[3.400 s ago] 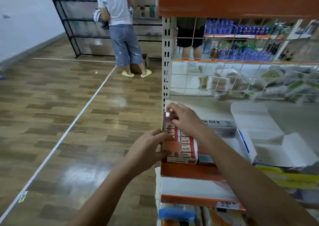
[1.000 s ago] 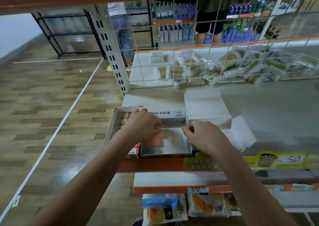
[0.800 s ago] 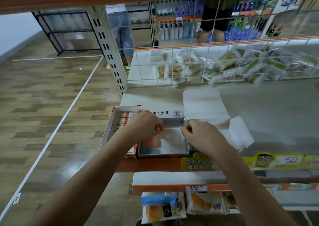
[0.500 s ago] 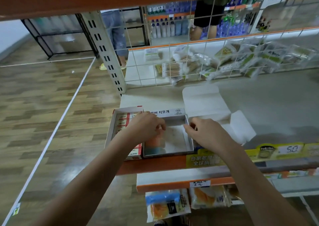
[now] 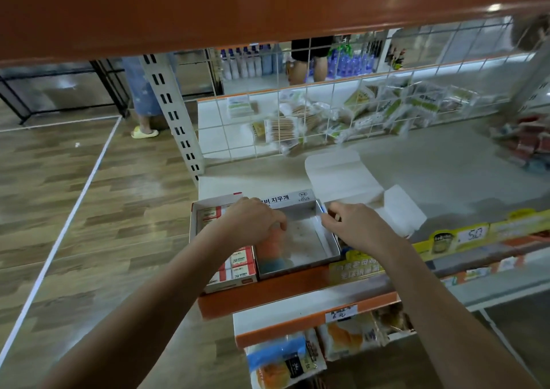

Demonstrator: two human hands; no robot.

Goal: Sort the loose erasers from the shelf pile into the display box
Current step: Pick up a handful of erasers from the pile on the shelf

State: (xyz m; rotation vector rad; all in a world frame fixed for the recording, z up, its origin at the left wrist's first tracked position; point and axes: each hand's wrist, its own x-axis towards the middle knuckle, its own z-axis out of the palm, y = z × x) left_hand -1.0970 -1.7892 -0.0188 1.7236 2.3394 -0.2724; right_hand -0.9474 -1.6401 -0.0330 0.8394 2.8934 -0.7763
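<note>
Head view: both hands [image 5: 253, 220] at display box [image 5: 300, 241].

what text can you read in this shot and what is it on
"버 지우개": back flap of the open display box, start hidden by the left hand.
"2B": eraser packs.
"50": yellow price tag.
Yellow shelf strip and lower tag: too blurred to read.
</note>
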